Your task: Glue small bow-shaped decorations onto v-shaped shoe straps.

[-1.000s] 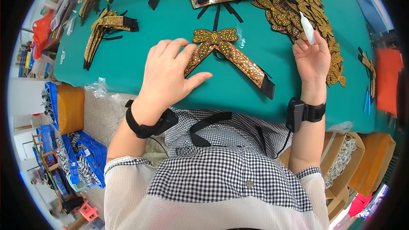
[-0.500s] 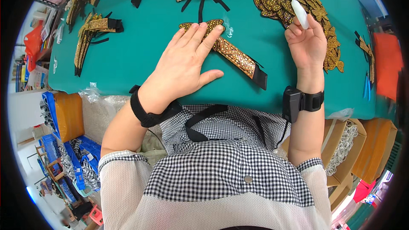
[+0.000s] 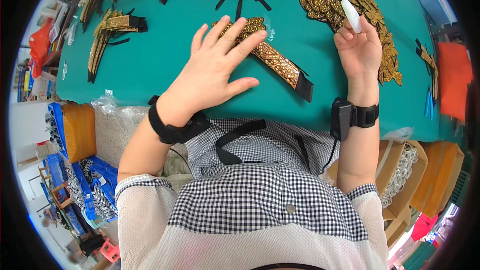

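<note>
My left hand [image 3: 217, 65] is spread over a gold beaded ornament [image 3: 251, 26] and hides part of it. Whether the fingertips touch the ornament I cannot tell. From it a gold sequined strap [image 3: 276, 62] with a black end slants down to the right on the green table. My right hand [image 3: 361, 52] is raised near the table's right side, its fingers closed around a small white glue bottle [image 3: 351, 16] with a thin nozzle pointing up and left.
A heap of gold leaf-shaped appliques [image 3: 322, 2] lies beyond my right hand. Several gold straps [image 3: 112, 32] lie at left, with more at the far edge. Blue-handled tweezers [image 3: 429, 104] lie at right. Cardboard boxes [image 3: 437, 175] and blue bins [image 3: 102, 180] stand below the table [image 3: 155, 45].
My left hand has shifted slightly left, its fingers spreading wider and uncovering more of the beaded ornament. My right hand still holds the glue bottle in nearly the same place.
</note>
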